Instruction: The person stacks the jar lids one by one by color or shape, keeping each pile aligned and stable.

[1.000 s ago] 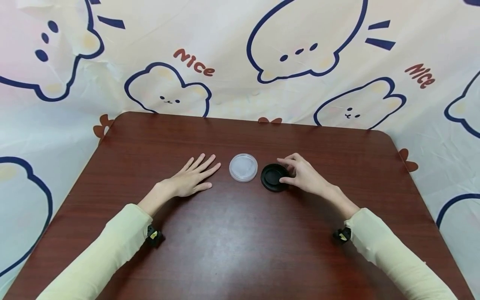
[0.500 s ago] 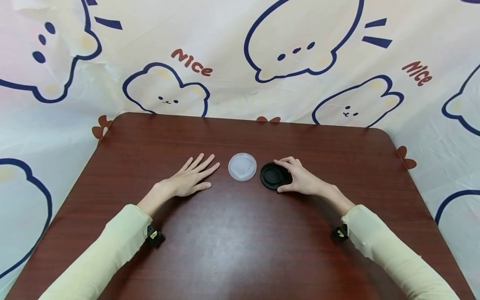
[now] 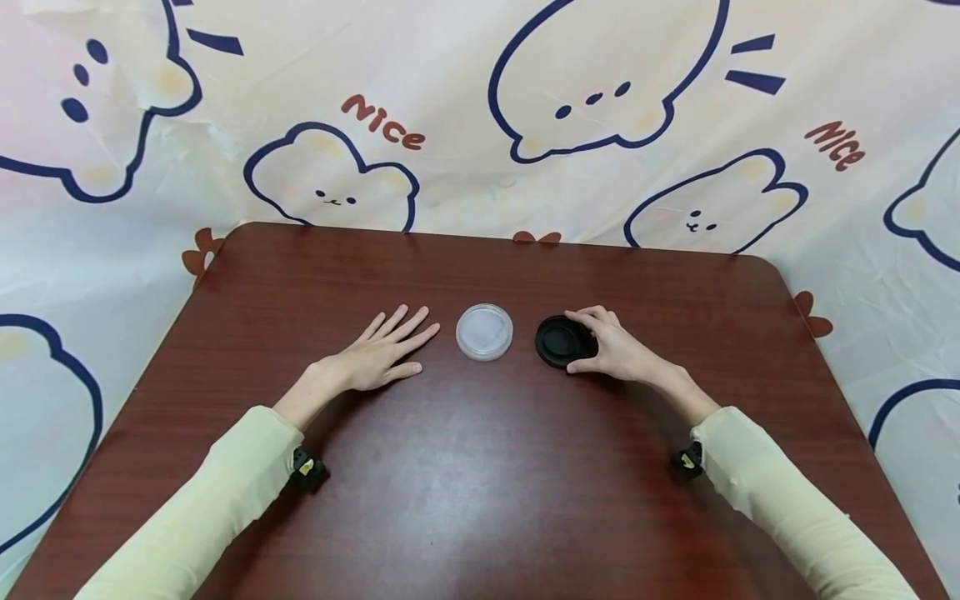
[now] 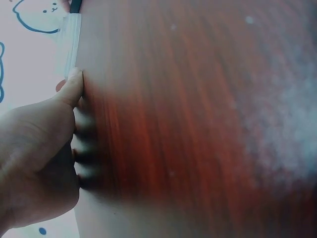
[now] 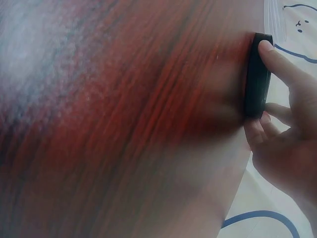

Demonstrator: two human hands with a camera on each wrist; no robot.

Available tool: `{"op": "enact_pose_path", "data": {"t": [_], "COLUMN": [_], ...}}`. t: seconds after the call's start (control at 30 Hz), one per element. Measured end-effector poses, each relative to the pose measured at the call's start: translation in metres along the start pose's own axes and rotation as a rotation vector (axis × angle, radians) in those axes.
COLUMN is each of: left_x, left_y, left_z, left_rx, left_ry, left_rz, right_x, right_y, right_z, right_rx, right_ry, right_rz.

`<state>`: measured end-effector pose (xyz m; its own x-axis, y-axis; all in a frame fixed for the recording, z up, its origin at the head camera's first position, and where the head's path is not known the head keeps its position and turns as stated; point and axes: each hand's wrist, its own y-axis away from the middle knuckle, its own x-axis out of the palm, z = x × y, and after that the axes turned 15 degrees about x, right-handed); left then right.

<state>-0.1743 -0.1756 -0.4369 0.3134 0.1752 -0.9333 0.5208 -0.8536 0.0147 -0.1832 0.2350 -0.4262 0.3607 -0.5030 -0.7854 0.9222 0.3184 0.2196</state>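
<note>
A black round disc (image 3: 557, 340) with raised rings lies close over the table, to the right of a clear round dish (image 3: 484, 332). My right hand (image 3: 624, 348) grips the disc by its right side, thumb at the near rim and fingers at the far rim. In the right wrist view, the disc's thick side (image 5: 256, 74) shows between thumb and fingers. Palm down and fingers spread, my left hand (image 3: 375, 357) rests on the table, left of the clear dish and holding nothing. The left wrist view has the dish's side (image 4: 72, 44) just beyond my left thumb.
The brown wooden table (image 3: 450, 483) has rounded far corners. Behind and beside it hangs a pale cloth (image 3: 465, 150) printed with cartoon animals. Both forearms wear light sleeves, with a small black device (image 3: 309, 468) at the left wrist and a similar device (image 3: 687, 460) at the right.
My right thumb has gone from the disc's top to its near rim. The black disc has then shifted right, away from the clear dish. My left hand and the dish have stayed still.
</note>
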Motion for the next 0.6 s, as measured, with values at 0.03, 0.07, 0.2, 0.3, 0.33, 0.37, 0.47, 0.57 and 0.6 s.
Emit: {"op": "enact_pose_path", "data": {"t": [0.03, 0.07, 0.2, 0.3, 0.33, 0.37, 0.47, 0.57, 0.6], "left_x": [0.000, -0.002, 0.000, 0.003, 0.004, 0.006, 0.007, 0.006, 0.004], "left_y": [0.000, 0.001, 0.008, 0.010, 0.009, 0.008, 0.005, 0.002, 0.002], "left_z": [-0.001, -0.002, -0.005, -0.004, -0.004, -0.003, -0.003, -0.006, -0.007], "left_rx": [0.003, 0.004, 0.016, 0.007, -0.001, -0.009, -0.051, -0.095, -0.103], "left_ry": [0.001, 0.006, 0.016, 0.020, 0.019, 0.016, -0.008, -0.028, -0.028], "left_rz": [-0.002, 0.000, -0.018, -0.013, -0.005, 0.001, 0.031, 0.066, 0.068], "right_x": [0.001, 0.002, 0.010, 0.011, 0.010, 0.009, 0.002, -0.007, -0.010], "right_y": [0.001, 0.001, 0.001, 0.001, 0.001, 0.001, 0.001, 0.001, 0.002], "right_z": [0.000, 0.000, 0.002, 0.002, 0.002, 0.002, 0.003, 0.004, 0.003], "right_rx": [0.001, 0.003, 0.002, 0.008, 0.009, 0.012, 0.022, 0.046, 0.056], "right_ry": [0.000, -0.001, -0.002, 0.009, 0.012, 0.009, -0.012, -0.035, -0.031], "right_rz": [-0.004, -0.006, 0.006, 0.015, 0.019, 0.024, 0.050, 0.068, 0.066]}}
